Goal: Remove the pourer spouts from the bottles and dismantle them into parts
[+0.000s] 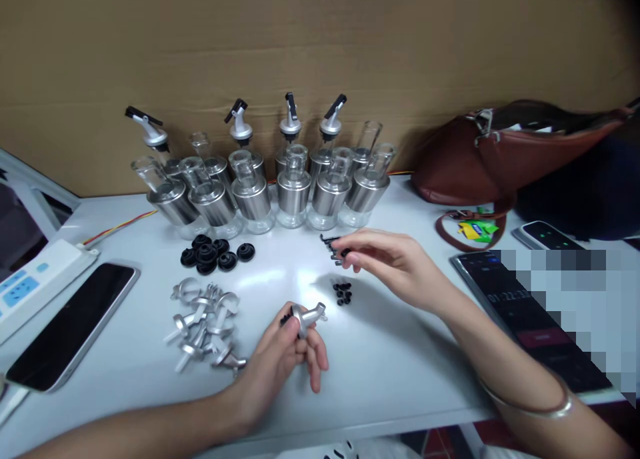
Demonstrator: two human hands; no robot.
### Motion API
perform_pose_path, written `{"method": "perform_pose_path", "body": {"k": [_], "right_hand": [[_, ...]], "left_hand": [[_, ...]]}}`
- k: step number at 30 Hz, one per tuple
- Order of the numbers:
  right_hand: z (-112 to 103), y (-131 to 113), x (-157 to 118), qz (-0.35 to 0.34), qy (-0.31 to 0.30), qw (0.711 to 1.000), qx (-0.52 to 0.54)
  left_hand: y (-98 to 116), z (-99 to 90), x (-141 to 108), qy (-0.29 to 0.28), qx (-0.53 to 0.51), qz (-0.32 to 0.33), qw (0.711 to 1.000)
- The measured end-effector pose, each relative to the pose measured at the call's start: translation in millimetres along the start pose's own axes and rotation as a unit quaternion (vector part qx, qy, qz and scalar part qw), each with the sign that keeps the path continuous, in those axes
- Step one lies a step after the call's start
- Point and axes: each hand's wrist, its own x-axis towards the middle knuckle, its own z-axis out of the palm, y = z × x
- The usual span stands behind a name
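The silver pourer spout (309, 317), shiny metal with a short bent tube, sits clenched in the grip of the left hand (286, 359) just above the near middle of the white bench (390, 359). To its right and farther off, the right hand (395, 262) pinches small black pieces (334, 244). More silver spouts (207, 326) lie heaped to the left, below black rubber stoppers (215, 254) and the far row of glass bottles (265, 186).

Both our hands are busy above the table.
Our left hand (287, 352) curls palm-up, fingers pinched closed around a small part; our right hand (395, 262) reaches forward, fingertips (350, 254) nipped together, bangle on the wrist.
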Motion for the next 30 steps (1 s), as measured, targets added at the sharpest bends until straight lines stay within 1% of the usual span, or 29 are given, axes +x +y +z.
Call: {"method": "perform_pose_path", "body": {"k": [3,6,10,13,15,18,21,24,28,30], "right_hand": [[-15,-2,1,0.053,-0.076,0.994,-0.054],[-24,0,-1,0.123,-0.157,0.977,-0.082],[-28,12,-4,0.151,-0.22,0.95,-0.165],[-24,18,-5,0.163,-0.256,0.936,-0.177],[-21,18,-5,0.165,-0.259,0.934,-0.182],[-16,13,-5,0.169,-0.237,0.936,-0.197],[-12,8,-3,0.185,-0.225,0.938,-0.186],[-9,7,-3,0.189,-0.228,0.94,-0.169],[-11,6,-3,0.19,-0.235,0.939,-0.162],[-14,3,-2,0.179,-0.226,0.944,-0.158]], "left_hand": [[0,-0.1,-1,0.001,0.009,-0.005,1.0],[1,0.9,-3,0.002,0.014,-0.006,1.0],[1,1.5,-5,0.003,0.014,-0.008,1.0],[2,1.8,-4,0.007,0.017,-0.008,1.0],[3,2.5,-3,0.013,0.022,-0.012,1.0],[4,3.4,-2,0.02,0.032,-0.021,0.999],[3,2.9,-4,0.017,0.031,-0.02,0.999],[2,1.8,-3,0.01,0.02,-0.014,1.0],[2,1.7,-2,0.012,0.019,-0.015,1.0],[2,1.7,-2,0.009,0.031,-0.021,0.999]]}}
